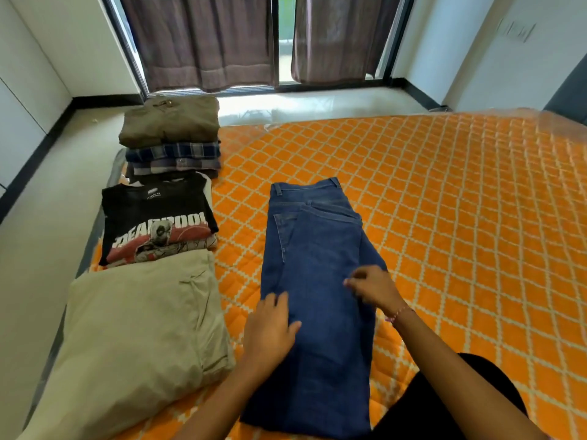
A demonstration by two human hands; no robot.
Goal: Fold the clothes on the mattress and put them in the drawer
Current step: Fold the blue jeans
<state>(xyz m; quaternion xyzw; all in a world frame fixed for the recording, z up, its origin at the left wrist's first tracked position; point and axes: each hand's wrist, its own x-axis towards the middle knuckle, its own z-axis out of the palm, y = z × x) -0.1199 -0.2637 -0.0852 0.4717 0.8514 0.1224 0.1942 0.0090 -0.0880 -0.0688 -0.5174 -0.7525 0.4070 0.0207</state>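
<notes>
The blue jeans (317, 281) lie in the middle of the orange mattress (460, 217), folded in half along their length, with the waistband far from me and the legs coming toward my knees. My left hand (270, 328) rests flat on the left edge of the denim, fingers straight and relaxed, I think to press the layers and keep the seam from sliding. My right hand (371, 287) is on the right edge near the middle; its fingers are bent and seem to pinch a small bit of cloth, probably to pull the upper leg in line with the lower one.

Along the left side of the mattress stand the clothes already folded: beige trousers (143, 319) closest to me, then a black printed T-shirt (155, 223) on a small pile, then checked shirts (173, 160) with an olive garment (171, 122) on top. They are set apart there, I judge, to leave free space for folding. No drawer is visible.
</notes>
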